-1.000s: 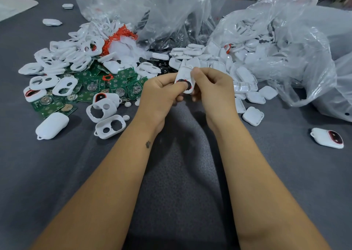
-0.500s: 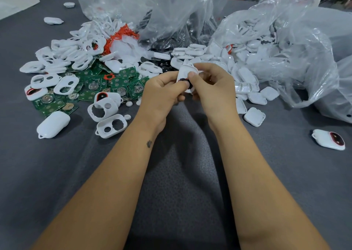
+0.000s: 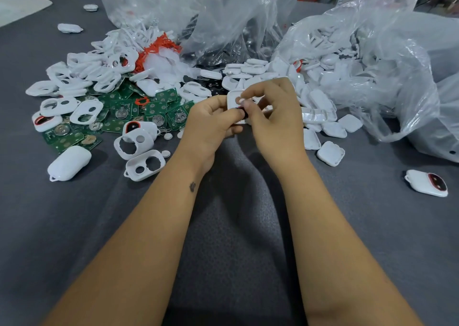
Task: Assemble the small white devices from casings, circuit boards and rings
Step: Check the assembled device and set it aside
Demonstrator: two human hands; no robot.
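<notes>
Left hand (image 3: 211, 120) and right hand (image 3: 273, 117) meeting — fingers curled (pinching), forearms extended forward

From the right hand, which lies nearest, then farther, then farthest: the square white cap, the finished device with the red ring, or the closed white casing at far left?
1. Square white cap, just right of the right hand.
2. Finished device, far right.
3. Closed white casing, far left, beyond the left hand.
</notes>
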